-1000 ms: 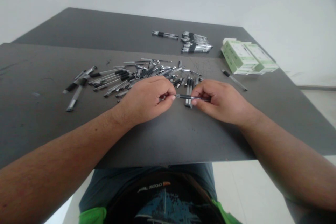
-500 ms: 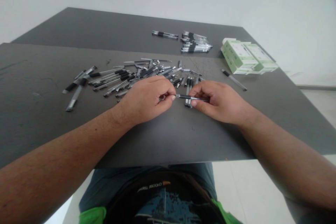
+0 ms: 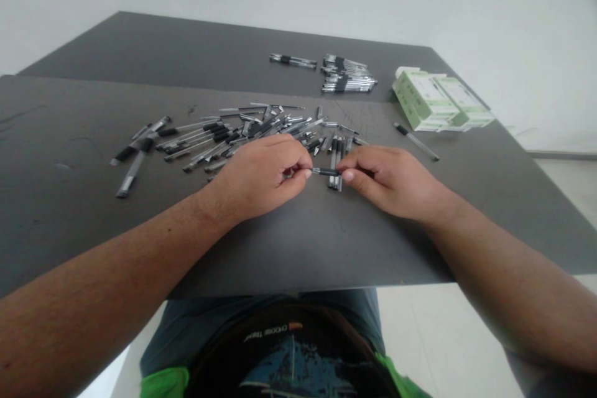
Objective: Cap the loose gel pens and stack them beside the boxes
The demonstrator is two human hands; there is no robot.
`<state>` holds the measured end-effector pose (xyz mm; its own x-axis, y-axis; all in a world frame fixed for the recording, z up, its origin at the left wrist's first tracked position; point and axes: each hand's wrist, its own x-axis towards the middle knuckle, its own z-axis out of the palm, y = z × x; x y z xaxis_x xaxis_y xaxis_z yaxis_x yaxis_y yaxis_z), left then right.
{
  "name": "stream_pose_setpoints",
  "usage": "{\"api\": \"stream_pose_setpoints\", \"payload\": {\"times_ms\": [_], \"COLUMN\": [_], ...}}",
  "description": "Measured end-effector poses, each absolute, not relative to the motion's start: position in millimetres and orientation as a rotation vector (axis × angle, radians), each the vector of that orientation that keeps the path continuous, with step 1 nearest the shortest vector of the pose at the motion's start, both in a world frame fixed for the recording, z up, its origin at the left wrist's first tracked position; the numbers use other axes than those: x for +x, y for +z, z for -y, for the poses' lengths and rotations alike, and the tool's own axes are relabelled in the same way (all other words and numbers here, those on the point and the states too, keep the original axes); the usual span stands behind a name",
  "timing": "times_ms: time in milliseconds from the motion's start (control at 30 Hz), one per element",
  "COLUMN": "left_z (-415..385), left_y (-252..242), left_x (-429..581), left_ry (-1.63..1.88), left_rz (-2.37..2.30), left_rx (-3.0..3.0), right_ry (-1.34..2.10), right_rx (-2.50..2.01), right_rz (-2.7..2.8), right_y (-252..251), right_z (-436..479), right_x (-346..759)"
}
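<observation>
Between my hands a pen with a black grip is held level above the near part of the table. My left hand pinches its left tip, which the fingers hide. At the other end of the black grip, the thumb and fingers of my right hand are closed on the pen; its rear part is hidden by that hand. Several pens lie side by side just beneath and behind the held one. A loose pile of pen parts, clear barrels, black grips and caps, spreads beyond my left hand.
Two green-and-white boxes stand at the right rear. Bundled pens and a smaller group of pens lie farther back. A single pen rests right of my right hand, and several capped pens lie at the left.
My right hand's fingers have shifted slightly and now cover the clear barrel that showed before. My left hand stays in place, still pinching the pen's tip.
</observation>
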<state>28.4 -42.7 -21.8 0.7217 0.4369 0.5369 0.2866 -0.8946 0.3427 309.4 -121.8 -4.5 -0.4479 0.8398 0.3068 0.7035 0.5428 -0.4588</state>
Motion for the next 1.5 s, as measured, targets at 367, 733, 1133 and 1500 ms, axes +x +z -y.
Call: {"api": "stream_pose_setpoints", "payload": {"times_ms": [367, 733, 1133, 1500], "left_z": [44.4, 43.3, 45.1, 43.6], "left_y": [-20.9, -22.1, -19.5, -21.8], "left_x": [28.8, 28.2, 28.9, 28.4], "left_ry": [0.91, 0.909, 0.885, 0.893], "left_rz": [-0.606, -0.568, -0.603, -0.58], "left_rx": [2.697, 2.698, 2.69, 2.702], "right_ry": [0.365, 0.357, 0.399, 0.409], "right_rx": [-1.293, -1.27, -1.257, -1.3], "right_rz": [2.286, 2.311, 2.31, 2.257], "right_y": [-3.8, -3.8, -3.8, -4.7], "right_z": [122.1, 122.2, 122.7, 122.9], "right_x": [309.3, 309.1, 309.1, 308.6]}}
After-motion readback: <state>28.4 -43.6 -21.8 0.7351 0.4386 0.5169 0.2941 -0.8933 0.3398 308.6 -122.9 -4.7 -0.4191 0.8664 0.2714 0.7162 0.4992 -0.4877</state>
